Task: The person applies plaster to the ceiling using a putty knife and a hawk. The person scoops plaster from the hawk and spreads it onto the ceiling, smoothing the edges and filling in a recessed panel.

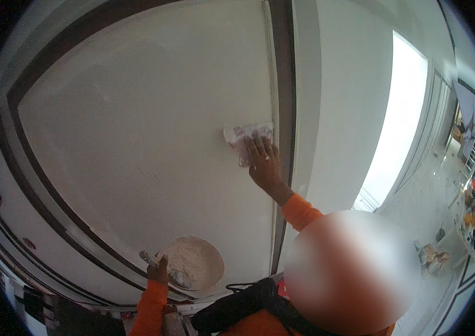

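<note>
While the left hand [159, 270] grips a mottled handle [147, 257], the right hand [265, 163] clasps a flat, paste-smeared blade [240, 133].

The spreader [240, 133] is against the wall panel [136, 112], above and right of the tub [197, 255].

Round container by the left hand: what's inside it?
The round container holds pale, lumpy paste, with a greyish patch low inside. The left hand hides part of its left edge. The paste covers the bottom, so its depth and anything beneath cannot be seen.
</note>
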`<action>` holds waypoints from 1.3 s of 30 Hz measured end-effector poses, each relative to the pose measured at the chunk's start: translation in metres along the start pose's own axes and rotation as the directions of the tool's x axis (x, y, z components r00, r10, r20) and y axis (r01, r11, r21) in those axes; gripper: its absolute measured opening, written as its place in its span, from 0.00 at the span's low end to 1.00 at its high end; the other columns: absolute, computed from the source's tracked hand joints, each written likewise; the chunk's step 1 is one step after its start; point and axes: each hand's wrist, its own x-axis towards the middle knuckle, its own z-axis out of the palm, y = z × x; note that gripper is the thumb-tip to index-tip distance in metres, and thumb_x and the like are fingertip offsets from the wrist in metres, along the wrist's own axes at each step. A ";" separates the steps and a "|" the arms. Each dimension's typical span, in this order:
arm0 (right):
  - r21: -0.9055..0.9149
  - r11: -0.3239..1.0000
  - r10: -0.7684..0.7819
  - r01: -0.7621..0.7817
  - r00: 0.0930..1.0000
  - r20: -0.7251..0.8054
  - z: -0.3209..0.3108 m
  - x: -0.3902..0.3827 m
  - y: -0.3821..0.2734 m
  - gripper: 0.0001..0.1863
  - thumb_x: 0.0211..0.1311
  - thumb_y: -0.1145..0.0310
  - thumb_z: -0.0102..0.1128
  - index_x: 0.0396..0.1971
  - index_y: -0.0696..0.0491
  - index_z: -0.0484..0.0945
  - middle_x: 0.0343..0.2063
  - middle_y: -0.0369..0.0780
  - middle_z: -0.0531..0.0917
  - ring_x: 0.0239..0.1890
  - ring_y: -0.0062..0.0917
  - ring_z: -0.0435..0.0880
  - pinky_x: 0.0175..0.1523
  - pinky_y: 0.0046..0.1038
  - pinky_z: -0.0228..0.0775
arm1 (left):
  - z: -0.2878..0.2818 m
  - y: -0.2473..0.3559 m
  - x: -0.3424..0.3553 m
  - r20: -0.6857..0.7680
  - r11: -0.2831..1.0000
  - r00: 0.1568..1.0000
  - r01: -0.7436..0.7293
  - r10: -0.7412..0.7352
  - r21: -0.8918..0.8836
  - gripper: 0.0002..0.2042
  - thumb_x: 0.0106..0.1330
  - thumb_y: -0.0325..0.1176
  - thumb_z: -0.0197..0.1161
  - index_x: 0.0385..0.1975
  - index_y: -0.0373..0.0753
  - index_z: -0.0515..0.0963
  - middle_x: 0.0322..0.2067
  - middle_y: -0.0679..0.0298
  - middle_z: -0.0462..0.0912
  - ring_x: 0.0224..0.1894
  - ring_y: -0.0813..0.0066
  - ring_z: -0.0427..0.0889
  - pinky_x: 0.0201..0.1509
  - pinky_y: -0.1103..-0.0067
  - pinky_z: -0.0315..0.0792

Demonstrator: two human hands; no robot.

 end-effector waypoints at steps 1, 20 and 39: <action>0.006 1.000 0.016 -0.017 0.998 0.054 0.008 -0.021 -0.004 0.36 0.47 0.74 0.56 0.61 0.50 0.56 0.61 0.47 0.58 0.62 0.47 0.56 0.61 0.49 0.49 | 0.002 -0.008 0.002 -0.107 0.992 0.987 -0.124 0.119 -0.040 0.41 0.50 0.61 0.61 0.43 0.19 0.67 0.33 0.49 0.77 0.34 0.59 0.76 0.38 0.68 0.69; 0.095 0.995 -0.014 0.035 0.978 -0.210 0.028 0.031 0.003 0.41 0.46 0.80 0.56 0.63 0.55 0.50 0.63 0.49 0.51 0.66 0.44 0.47 0.67 0.49 0.37 | 0.005 0.020 -0.014 -0.102 0.975 0.994 -0.045 0.024 -0.217 0.27 0.54 0.51 0.64 0.38 0.27 0.75 0.30 0.61 0.77 0.31 0.73 0.73 0.37 0.75 0.68; 0.015 0.993 -0.115 0.121 0.971 -0.210 -0.054 0.086 -0.022 0.36 0.46 0.83 0.50 0.60 0.57 0.54 0.61 0.49 0.58 0.64 0.42 0.54 0.65 0.46 0.43 | 0.013 -0.047 0.028 -0.188 0.948 0.956 -0.260 0.226 -0.185 0.35 0.53 0.54 0.63 0.47 0.23 0.69 0.41 0.51 0.76 0.42 0.63 0.75 0.45 0.71 0.68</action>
